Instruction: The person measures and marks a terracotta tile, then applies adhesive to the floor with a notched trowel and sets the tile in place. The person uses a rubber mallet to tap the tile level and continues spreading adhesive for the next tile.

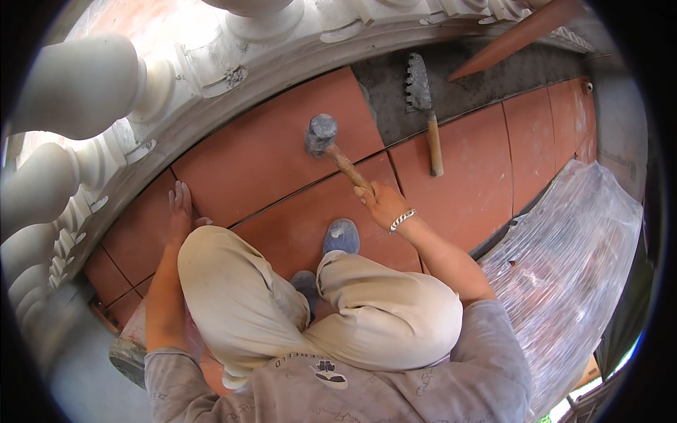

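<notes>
My right hand [383, 204] is closed round the wooden handle of a rubber mallet [322, 132]. The mallet's grey, dusty head is over a large terracotta tile [275, 151] beside the balustrade; whether it touches the tile I cannot tell. Fingers stretched out, my left hand [182, 210] rests on the tiles to the left, by a joint next to my knee. A notched trowel [419, 83] with a wooden handle lies farther off, its toothed blade on grey mortar [388, 120] and its handle on a laid tile [462, 158].
White balusters [84, 84] stand on a curved base [211, 106] along the left and far side. A loose tile [515, 41] leans in at the far right. Plastic-wrapped material [564, 268] stands on my right. My blue shoes [341, 236] are on the tiles.
</notes>
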The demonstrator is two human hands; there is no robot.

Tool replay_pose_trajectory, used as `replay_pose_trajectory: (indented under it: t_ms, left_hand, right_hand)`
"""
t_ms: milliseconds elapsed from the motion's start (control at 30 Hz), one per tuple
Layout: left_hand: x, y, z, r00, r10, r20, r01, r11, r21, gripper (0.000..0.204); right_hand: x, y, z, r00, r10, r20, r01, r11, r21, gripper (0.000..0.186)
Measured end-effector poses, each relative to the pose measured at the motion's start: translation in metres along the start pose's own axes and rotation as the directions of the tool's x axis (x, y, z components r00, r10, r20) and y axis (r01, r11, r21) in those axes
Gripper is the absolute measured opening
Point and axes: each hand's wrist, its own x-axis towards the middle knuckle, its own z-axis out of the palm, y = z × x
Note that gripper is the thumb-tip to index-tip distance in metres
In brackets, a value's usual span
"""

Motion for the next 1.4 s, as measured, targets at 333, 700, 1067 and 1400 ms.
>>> replay_pose_trajectory:
  t_ms: [333, 700, 1067, 1400]
  left_hand:
    - [-0.003, -0.002, -0.004, 0.995, 0.049, -0.082, -0.061, 0.987, -0.147, 0.097]
    - [0.004, -0.008, 0.018, 0.999, -0.029, -0.046, 0.029, 0.999, 0.013, 0.070]
    - [-0.003, 0.002, 0.000, 0.989, -0.141, 0.046, 0.145, 0.985, -0.097, 0.070]
    - [-0.002, 0.005, -0.003, 0.985, -0.162, 0.064, 0.169, 0.979, -0.111, 0.072]
  right_hand:
    - [0.013, 0.015, 0.001, 0.997, -0.069, -0.019, 0.065, 0.984, -0.165, 0.053]
    - [0.014, -0.042, -0.049, 0.987, 0.138, 0.085, -0.121, 0.977, -0.174, 0.046]
    - [0.027, -0.089, -0.047, 0.943, -0.322, 0.079, 0.268, 0.599, -0.755, 0.045]
    - [0.002, -0.121, -0.031, 0.975, -0.215, 0.062, 0.144, 0.391, -0.909, 0.041]
